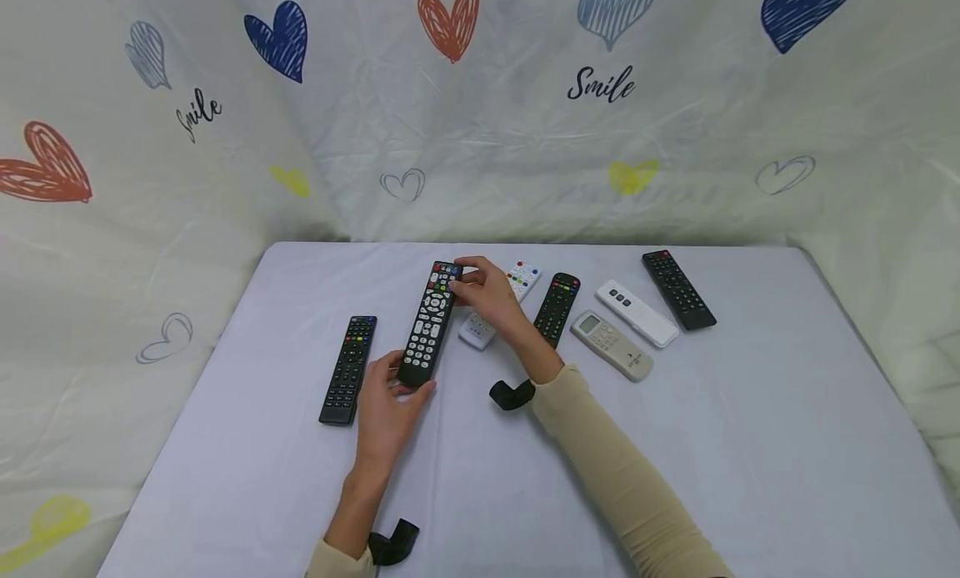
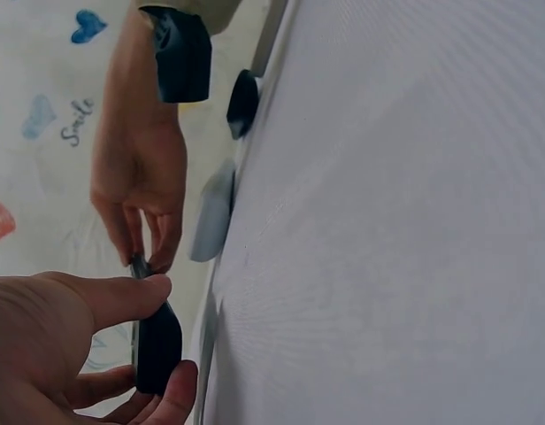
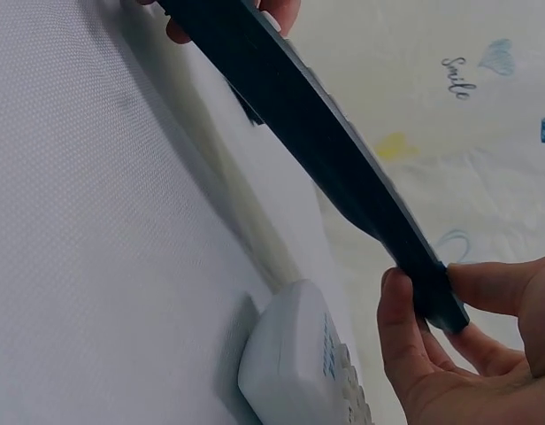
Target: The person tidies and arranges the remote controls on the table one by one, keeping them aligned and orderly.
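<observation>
Both hands hold a black remote control with white buttons, its button side facing up. At its lower end, my left hand grips it between thumb and fingers. My right hand pinches the upper end near the red and blue buttons. The right wrist view has the remote's dark underside raised off the white cloth, with the right thumb and fingers round its end. A white remote with coloured buttons lies partly hidden beneath the right hand.
Left of the hands lies another black remote. To the right are a black remote partly behind the right wrist, a beige remote with a small screen, a white remote and a black one. Heart-printed curtain hangs behind the table.
</observation>
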A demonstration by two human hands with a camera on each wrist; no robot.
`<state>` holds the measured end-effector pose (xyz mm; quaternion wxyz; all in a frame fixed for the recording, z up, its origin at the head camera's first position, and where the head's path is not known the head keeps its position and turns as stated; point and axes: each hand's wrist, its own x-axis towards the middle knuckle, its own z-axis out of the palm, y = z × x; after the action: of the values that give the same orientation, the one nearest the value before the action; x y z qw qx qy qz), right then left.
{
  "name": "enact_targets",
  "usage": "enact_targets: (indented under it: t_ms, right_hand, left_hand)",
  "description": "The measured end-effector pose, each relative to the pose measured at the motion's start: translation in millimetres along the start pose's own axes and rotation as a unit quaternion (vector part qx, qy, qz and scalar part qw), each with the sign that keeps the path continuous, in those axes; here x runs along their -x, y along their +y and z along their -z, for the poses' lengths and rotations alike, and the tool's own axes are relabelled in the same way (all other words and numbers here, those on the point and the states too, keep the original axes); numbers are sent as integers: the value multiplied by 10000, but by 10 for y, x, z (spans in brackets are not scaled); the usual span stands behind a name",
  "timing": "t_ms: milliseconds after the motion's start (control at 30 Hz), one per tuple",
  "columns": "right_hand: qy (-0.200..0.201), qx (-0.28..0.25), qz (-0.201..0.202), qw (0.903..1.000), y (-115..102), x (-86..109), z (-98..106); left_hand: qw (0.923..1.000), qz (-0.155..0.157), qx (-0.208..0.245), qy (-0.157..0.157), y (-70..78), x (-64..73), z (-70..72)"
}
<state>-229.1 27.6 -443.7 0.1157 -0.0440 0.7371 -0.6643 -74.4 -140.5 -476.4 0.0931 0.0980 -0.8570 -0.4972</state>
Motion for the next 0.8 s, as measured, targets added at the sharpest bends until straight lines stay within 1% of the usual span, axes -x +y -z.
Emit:
enact_targets:
  t_ms: [167, 367, 433, 533, 667, 800]
  right_hand:
    - [0, 43, -10, 10000, 2, 21, -30]
    - [-135, 80, 13, 9999, 26, 46, -95]
    - [-165, 119, 27, 9998, 26, 57, -116]
    - [-195, 166, 27, 9997, 14, 76, -136]
    - [-282, 222, -9, 9994, 7, 85, -156]
    - [-365, 323, 3, 9988, 2, 98, -180]
  left_hand:
    - [9999, 50, 108, 86, -31, 20, 5]
    - [9998, 163, 11, 128, -63, 80, 67]
    - [9998, 134, 13, 158, -71, 103, 84]
    - [9997, 179, 15, 136, -72, 128, 97]
    - [9995, 283, -99, 107, -56, 156, 116]
    - [9992, 291, -222, 130, -52, 173, 136]
